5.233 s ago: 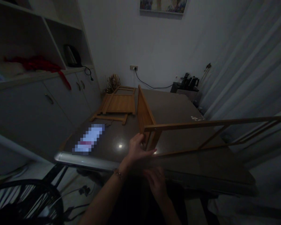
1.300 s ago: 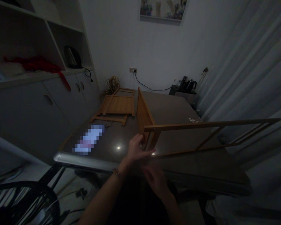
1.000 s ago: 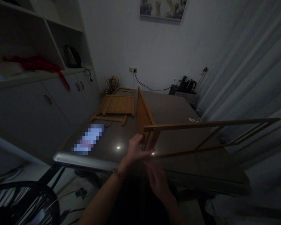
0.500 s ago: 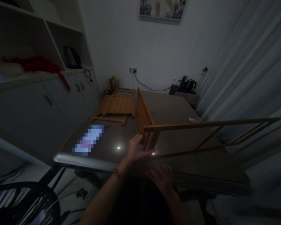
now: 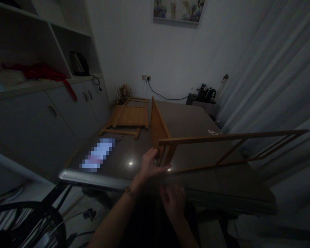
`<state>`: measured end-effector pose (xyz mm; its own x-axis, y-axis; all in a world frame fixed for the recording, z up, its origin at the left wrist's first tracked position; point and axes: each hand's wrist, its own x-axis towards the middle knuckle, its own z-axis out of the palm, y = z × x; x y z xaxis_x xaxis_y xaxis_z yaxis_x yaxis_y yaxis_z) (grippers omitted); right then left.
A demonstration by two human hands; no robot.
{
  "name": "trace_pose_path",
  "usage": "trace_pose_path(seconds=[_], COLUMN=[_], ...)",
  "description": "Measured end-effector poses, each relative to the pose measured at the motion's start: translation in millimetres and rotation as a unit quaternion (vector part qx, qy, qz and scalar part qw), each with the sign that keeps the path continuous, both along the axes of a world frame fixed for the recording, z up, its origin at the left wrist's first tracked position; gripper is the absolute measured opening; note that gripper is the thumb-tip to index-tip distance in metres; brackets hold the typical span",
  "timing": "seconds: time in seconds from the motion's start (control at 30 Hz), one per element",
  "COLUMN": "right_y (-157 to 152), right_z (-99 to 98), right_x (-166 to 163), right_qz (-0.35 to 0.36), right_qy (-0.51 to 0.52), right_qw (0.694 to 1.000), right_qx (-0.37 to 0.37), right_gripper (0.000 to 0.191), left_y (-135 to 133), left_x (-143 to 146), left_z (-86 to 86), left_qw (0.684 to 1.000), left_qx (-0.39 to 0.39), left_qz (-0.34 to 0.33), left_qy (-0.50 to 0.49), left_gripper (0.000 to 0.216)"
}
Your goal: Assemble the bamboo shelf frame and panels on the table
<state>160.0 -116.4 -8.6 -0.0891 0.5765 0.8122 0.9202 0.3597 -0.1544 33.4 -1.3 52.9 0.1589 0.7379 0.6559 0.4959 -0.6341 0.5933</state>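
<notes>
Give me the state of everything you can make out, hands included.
Board: standing on edge
Frame: standing on edge, meeting the board at its near end
Left hand: closed around that corner
Right hand: curled by the table edge; contents hidden
Wooden panels: lying flat
Cupboard doors: shut
Kettle: upright
Wall socket: occupied
Curtain: hanging in folds

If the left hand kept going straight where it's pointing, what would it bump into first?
Probably the upright, flat brown wooden panel. The left hand is right at its near end and seems to touch it, though depth is hard to judge in this dim picture.
</notes>
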Motion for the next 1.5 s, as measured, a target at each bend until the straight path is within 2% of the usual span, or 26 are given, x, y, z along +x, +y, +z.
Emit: trace_pose_path(seconds=[0.07, 0.17, 0.33, 0.47, 0.6, 0.7, 0.9, 1.0, 1.2, 1.37, 1.5], right_y=[-3, -4, -1, 6, 14, 20, 30, 38, 55, 64, 62], right_z=[-2.2, -1.8, 6.8, 10.3, 10.0, 10.3, 11.9, 13.9, 18.7, 12.9, 3.3], right_x=[-5, -5, 7, 17, 28, 41, 64, 67, 63, 56, 52], right_qz=[-0.024, -0.021, 0.023, 0.085, 0.196, 0.240, 0.242, 0.263, 0.319, 0.371, 0.376], right_qy=[0.026, 0.031, -0.010, -0.042, -0.080, -0.125, -0.243, -0.283, -0.315, -0.336, -0.336], right_qw=[0.999, 0.998, 0.997, 0.995, 0.976, 0.959, 0.932, 0.915, 0.889, 0.862, 0.860], right_qx=[-0.025, -0.054, -0.072, -0.038, -0.050, -0.085, -0.121, -0.114, -0.094, -0.079, -0.080], right_gripper=[0.038, 0.039, 0.035, 0.026, 0.027, 0.022, 0.030, 0.024, 0.011, 0.013, 0.014], left_y=[0, -1, -1, -2, -2, -2, -2, -3, -2, -1, 0], left_x=[0, 1, 1, 1, 2, 2, 1, 1, 1, 1, 1], left_z=[0.4, 1.5, 3.7, 3.3, 2.0, 2.1, 2.8, 2.5, 3.6, 2.2, 0.2], left_qw=[1.000, 1.000, 1.000, 1.000, 1.000, 1.000, 1.000, 1.000, 1.000, 1.000, 1.000], left_qx=[-0.004, -0.006, -0.007, -0.002, 0.002, -0.001, -0.005, -0.007, -0.005, 0.005, 0.014], left_qz=[0.002, 0.003, -0.002, -0.006, 0.000, -0.004, -0.004, -0.006, -0.012, -0.003, -0.001], left_qy=[0.001, -0.004, -0.008, -0.014, -0.021, -0.021, -0.021, -0.022, -0.023, -0.013, -0.012], left_gripper=[0.050, 0.050, 0.048, 0.048, 0.047, 0.047, 0.048, 0.048, 0.047, 0.048, 0.047])
